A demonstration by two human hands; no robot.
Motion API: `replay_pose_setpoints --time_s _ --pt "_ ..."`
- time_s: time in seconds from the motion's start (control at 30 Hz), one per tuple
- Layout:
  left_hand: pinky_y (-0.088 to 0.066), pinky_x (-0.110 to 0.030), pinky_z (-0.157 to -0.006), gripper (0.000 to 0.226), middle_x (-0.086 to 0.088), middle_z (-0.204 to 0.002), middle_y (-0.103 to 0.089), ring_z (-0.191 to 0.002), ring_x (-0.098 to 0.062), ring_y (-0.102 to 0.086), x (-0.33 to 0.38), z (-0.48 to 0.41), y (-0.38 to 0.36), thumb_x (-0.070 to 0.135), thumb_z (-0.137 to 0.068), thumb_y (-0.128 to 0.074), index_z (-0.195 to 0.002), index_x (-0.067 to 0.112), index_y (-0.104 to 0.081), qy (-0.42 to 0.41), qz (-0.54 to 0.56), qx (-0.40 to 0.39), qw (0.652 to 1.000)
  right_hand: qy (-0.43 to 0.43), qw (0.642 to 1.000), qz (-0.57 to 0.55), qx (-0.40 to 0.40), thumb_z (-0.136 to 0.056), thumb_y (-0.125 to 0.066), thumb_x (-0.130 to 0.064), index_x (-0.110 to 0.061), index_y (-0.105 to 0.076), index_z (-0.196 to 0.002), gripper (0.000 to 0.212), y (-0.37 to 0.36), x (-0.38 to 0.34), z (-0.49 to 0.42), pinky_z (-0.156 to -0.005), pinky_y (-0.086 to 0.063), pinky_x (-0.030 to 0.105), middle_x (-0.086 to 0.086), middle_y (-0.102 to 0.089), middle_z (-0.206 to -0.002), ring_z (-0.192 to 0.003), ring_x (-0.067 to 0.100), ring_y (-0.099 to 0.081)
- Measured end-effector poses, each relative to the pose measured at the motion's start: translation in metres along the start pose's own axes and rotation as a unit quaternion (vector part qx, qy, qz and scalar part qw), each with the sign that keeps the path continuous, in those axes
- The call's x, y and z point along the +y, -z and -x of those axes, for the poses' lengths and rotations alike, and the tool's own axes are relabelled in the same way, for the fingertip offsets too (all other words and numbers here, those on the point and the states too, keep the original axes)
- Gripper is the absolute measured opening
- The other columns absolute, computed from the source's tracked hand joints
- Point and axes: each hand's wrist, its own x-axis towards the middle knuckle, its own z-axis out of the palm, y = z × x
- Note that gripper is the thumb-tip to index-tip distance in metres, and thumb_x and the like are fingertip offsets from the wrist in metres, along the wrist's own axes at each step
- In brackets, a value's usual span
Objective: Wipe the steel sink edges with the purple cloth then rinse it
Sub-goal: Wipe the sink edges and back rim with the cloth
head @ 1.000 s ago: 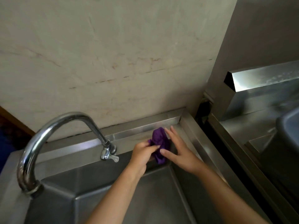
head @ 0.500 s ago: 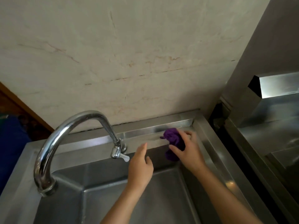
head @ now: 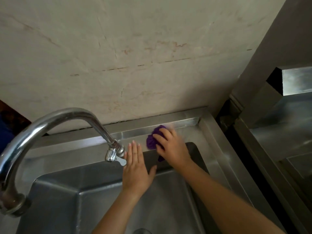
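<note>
While your right hand (head: 170,146) presses the bunched purple cloth (head: 152,141) onto the back ledge of the steel sink (head: 209,132), its fingers curl over the fabric and grip it, and the picture blurs around them. Part of the cloth hangs over the ledge toward the basin. Your left hand (head: 135,171) lies flat and empty, fingers together and straight, thumb spread, just right of the faucet (head: 55,120) spout, with its fingertips on the same ledge.
</note>
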Motion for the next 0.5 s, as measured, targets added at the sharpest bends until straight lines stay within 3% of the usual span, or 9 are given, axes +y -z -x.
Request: replay_pose_setpoints --time_s 0.13,0.2,0.33,0.43,0.5 --pt "0.02 -0.032 -0.11 0.093 -0.015 -0.157 0.004 -0.144 -0.028 0.011 0.004 -0.001 -0.005 0.055 -0.085 -0.047 -0.144 0.005 0.005 0.004 -0.011 0.019 1.0 -0.097 0.992 0.075 0.007 -0.077 -0.067 -0.025 -0.013 -0.065 -0.109 0.034 0.02 0.05 0.016 -0.078 -0.052 0.039 0.011 -0.065 -0.11 -0.092 0.03 -0.06" --pt "0.011 -0.035 -0.112 0.09 -0.02 -0.155 -0.013 -0.143 -0.033 -0.006 0.007 -0.002 -0.006 0.059 -0.081 -0.038 -0.144 0.001 -0.009 0.02 -0.043 0.023 0.999 -0.128 0.986 0.11 0.012 -0.077 -0.067 -0.024 -0.012 -0.065 -0.107 0.033 0.026 0.063 0.028 -0.077 -0.051 0.039 0.012 -0.066 -0.106 -0.088 0.031 -0.06" --pt "0.009 -0.037 -0.113 0.086 -0.016 -0.156 -0.009 -0.144 -0.031 -0.005 0.015 -0.007 -0.013 0.061 -0.082 -0.022 -0.146 0.005 -0.009 0.022 -0.049 0.048 0.997 -0.178 0.975 0.133 -0.012 -0.074 -0.071 -0.023 -0.01 -0.066 -0.103 0.032 0.035 0.054 0.054 -0.078 -0.052 0.041 0.013 -0.066 -0.101 -0.092 0.031 -0.061" --pt "-0.001 -0.038 -0.112 0.077 -0.014 -0.154 -0.022 -0.142 -0.03 -0.021 0.024 -0.022 -0.019 0.058 -0.088 -0.027 -0.146 0.009 -0.021 -0.043 -0.065 0.037 0.996 -0.203 0.969 0.138 -0.042 -0.071 -0.074 -0.024 -0.01 -0.068 -0.095 0.028 0.044 0.042 0.072 -0.071 -0.053 0.039 0.012 -0.066 -0.091 -0.084 0.028 -0.062" --pt "-0.003 -0.038 -0.112 0.071 -0.012 -0.153 -0.027 -0.142 -0.028 -0.024 0.027 -0.032 -0.022 0.058 -0.092 -0.019 -0.145 0.011 -0.023 -0.061 -0.077 0.032 0.995 -0.23 0.967 0.102 -0.036 -0.078 -0.068 -0.027 -0.013 -0.068 -0.102 0.028 0.055 0.041 0.074 -0.073 -0.051 0.037 0.011 -0.065 -0.095 -0.088 0.026 -0.059"
